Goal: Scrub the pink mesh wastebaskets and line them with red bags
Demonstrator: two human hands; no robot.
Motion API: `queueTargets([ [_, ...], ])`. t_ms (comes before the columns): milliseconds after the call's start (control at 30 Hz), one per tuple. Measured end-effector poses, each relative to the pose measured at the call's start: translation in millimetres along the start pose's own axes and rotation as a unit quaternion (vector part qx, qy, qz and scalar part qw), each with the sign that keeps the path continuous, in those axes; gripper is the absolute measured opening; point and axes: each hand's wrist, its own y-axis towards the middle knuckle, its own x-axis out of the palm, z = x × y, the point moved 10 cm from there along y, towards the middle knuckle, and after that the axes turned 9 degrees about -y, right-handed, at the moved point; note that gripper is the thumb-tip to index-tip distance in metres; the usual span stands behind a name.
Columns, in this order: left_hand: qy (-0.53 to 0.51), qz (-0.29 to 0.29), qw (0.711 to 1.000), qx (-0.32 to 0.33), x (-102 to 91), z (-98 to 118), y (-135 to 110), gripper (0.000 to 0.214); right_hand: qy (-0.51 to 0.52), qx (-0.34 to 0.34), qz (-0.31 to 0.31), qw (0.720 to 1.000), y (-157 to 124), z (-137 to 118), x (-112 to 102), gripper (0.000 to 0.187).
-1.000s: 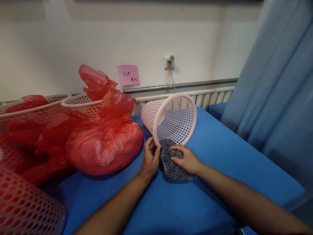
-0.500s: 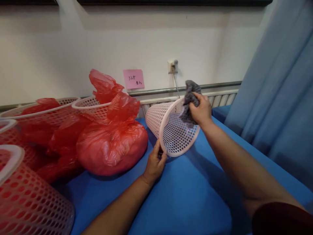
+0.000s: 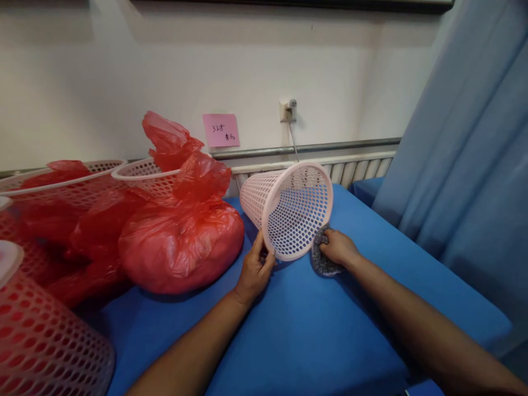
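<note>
A pale pink perforated plastic basket (image 3: pixel 268 214) lies on its side on the blue-covered table (image 3: pixel 330 330), its mouth turned toward me. My left hand (image 3: pixel 253 269) grips the lower left of its rim, thumb and fingers on either side. In my right hand (image 3: pixel 338 247) is a bunched grey cloth (image 3: pixel 324 258), held against the lower right of the rim, low by the table top. The inside of the basket shows only its holed wall.
A tied red plastic bag (image 3: pixel 181 247) sits left of the basket. More baskets (image 3: pixel 49 330) with red bags crowd the left side. Behind are a radiator (image 3: pixel 363 168), a metal rail, a wall socket (image 3: pixel 287 111) and a pink note (image 3: pixel 221 130). A blue curtain (image 3: pixel 466 165) hangs at right.
My right hand has brought the grey cloth down from the upper right of the basket's mouth to the lower right of its rim. My left hand keeps its grip on the rim.
</note>
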Motion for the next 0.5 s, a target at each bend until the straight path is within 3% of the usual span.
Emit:
queueTargets([
  [167, 0.002, 0.005, 1.000, 0.003, -2.7, 0.1, 0.6, 0.066, 0.013, -0.099, -0.032, 0.994, -25.9, -46.5, 5.0, 0.028],
  [233, 0.002, 0.005, 1.000, 0.006, -3.7, 1.2, 0.6, 0.065, 0.050, -0.121, -0.012, 0.991, -31.3, -57.3, -5.1, 0.031],
  [300, -0.004, 0.011, 1.000, 0.007, -6.0, 2.9, 0.8, 0.063, 0.121, -0.117, 0.097, 0.981, -29.0, -57.7, -40.7, 0.038],
  [400, -0.019, 0.014, 1.000, -0.007, -9.0, 3.6, 1.6, 0.059, 0.216, -0.131, 0.311, 0.916, -28.6, -57.6, -111.3, 0.043],
  [433, -0.023, 0.013, 1.000, -0.012, -9.7, 3.6, 1.9, 0.059, 0.224, -0.154, 0.349, 0.897, -28.5, -65.4, -127.5, 0.045],
  [500, -0.028, 0.008, 0.999, -0.013, -11.6, 4.0, 2.2, 0.059, 0.222, -0.230, 0.358, 0.877, -28.3, -94.3, -142.9, 0.049],
])
